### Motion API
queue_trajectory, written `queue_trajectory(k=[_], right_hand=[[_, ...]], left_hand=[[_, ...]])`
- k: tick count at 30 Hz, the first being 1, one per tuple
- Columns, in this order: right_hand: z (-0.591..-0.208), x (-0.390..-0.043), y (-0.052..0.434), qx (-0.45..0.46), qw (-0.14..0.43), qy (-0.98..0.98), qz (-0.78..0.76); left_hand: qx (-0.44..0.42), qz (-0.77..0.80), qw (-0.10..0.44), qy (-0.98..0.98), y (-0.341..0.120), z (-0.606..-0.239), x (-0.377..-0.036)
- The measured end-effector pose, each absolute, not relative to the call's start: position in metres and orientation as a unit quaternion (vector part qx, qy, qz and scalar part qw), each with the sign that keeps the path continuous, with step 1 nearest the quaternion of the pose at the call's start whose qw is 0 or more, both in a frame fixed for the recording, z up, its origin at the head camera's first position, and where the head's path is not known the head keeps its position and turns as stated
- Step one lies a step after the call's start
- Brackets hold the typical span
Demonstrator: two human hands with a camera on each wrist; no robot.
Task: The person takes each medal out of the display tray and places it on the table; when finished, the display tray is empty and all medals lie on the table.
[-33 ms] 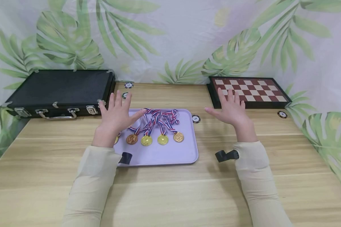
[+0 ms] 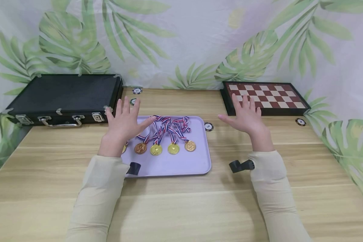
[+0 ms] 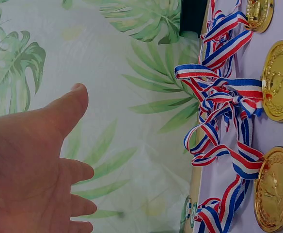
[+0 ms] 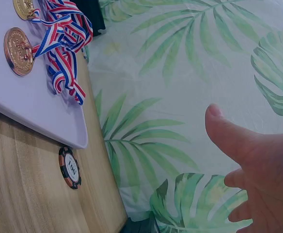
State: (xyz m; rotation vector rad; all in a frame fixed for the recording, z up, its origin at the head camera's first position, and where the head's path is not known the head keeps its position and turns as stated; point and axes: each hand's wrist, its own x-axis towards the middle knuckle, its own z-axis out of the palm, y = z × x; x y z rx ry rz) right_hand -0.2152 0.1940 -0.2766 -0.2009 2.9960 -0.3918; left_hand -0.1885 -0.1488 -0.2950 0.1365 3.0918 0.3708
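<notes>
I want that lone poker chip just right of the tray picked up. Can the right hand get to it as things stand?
Probably yes. The right hand is open and holds nothing, and the poker chip lies on bare table beside the tray, with nothing between them.

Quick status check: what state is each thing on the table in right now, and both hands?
Left hand: open, fingers spread, over the tray's left edge, holding nothing.
Right hand: open, raised right of the tray, holding nothing.
Medals: lying in a row on the tray, ribbons tangled.
Tray: flat on the table.
Black case: closed.
Chessboard: closed, flat.
</notes>
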Motion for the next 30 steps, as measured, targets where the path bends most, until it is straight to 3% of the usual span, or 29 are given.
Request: queue_trajectory(k=[7,15,21,26,30], right_hand=[[-0.278,-0.215,0.193,-0.089,0.038,0.987,-0.13],[-0.312,-0.204,0.174,-0.233,-0.046,0.925,-0.297],[-0.343,-0.199,0.151,-0.294,0.004,0.857,-0.423],[-0.363,-0.201,0.134,-0.325,0.053,0.852,-0.408],[-0.373,-0.205,0.128,-0.344,0.056,0.865,-0.362]], left_hand=[[0.043,0.119,0.017,0.992,-0.15,-0.293,-0.185],[0.03,0.151,0.008,0.988,-0.199,-0.303,-0.178],[0.032,0.262,0.032,0.964,-0.246,-0.325,-0.175],[0.012,0.39,0.088,0.916,-0.27,-0.351,-0.173],[0.026,0.424,0.076,0.902,-0.278,-0.368,-0.17]])
